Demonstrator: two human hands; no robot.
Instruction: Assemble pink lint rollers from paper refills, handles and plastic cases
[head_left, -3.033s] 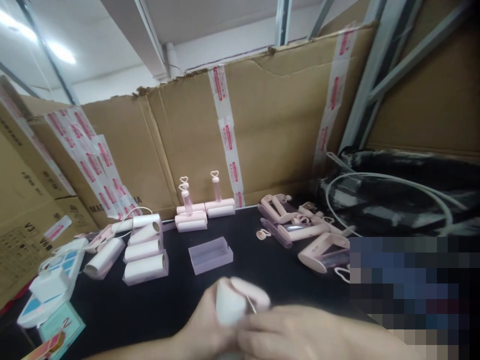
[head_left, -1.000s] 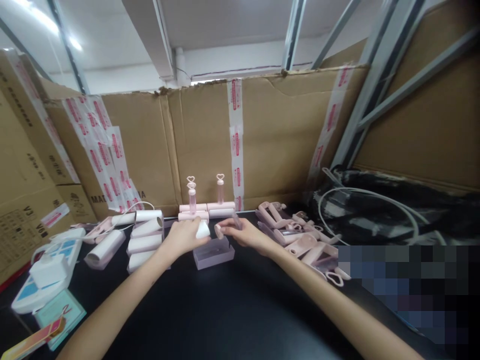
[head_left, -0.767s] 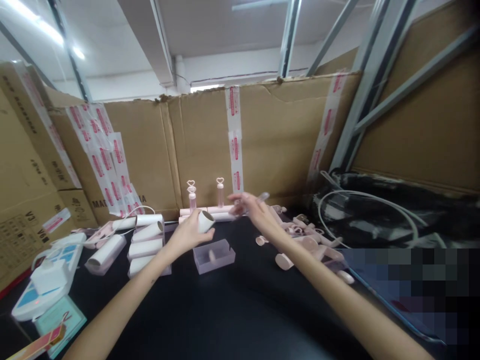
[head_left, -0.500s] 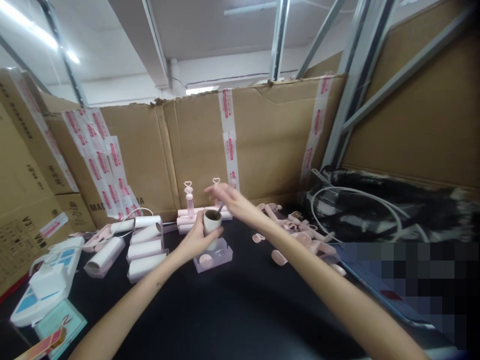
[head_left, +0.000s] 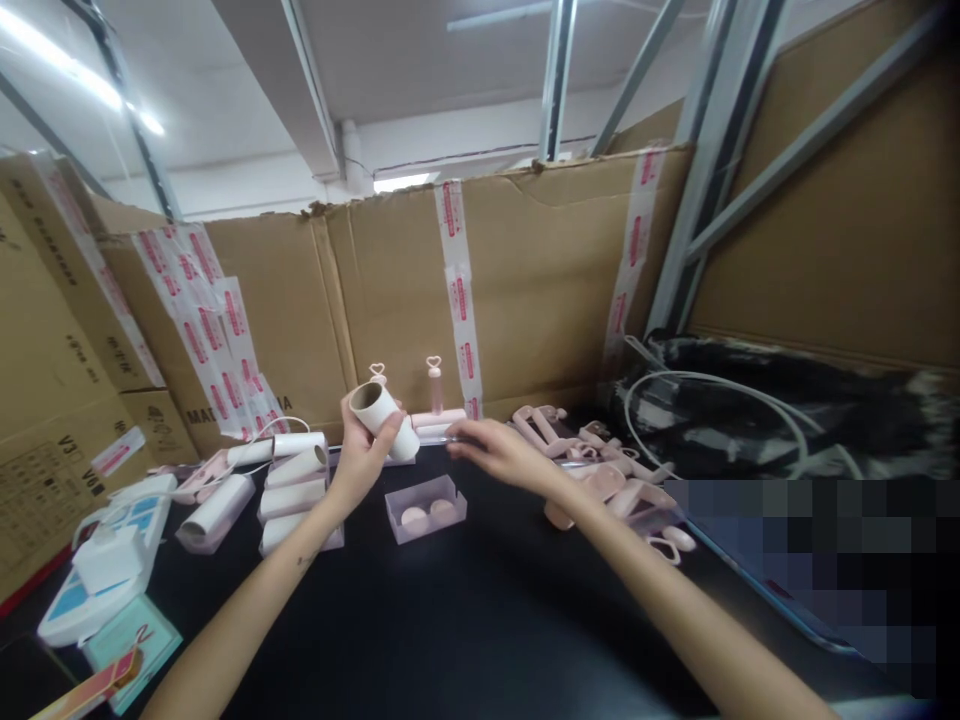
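Note:
My left hand [head_left: 365, 450] is wrapped round a white cardboard tube [head_left: 391, 420], held tilted with its open end up and to the left. Pinched in the fingers of my right hand [head_left: 487, 450] is a slim silvery tool [head_left: 436, 440], which points left toward the tube's lower end; its exact kind is too blurred to tell. Below the hands, a small translucent lilac tray [head_left: 409, 535] sits on the black table, with two round pink pieces [head_left: 442, 508] inside.
Several white tubes in trays [head_left: 292, 498] lie to the left, near a power strip [head_left: 112, 560]. Pink parts [head_left: 600, 480] are heaped at the right. Pink heart-topped wands [head_left: 435, 385] stand at the back before a cardboard wall [head_left: 555, 290].
The tube has moved up and left and now tilts over. My right hand has lowered, drawing the tool out of the tube's mouth. Both pink pieces in the tray now show.

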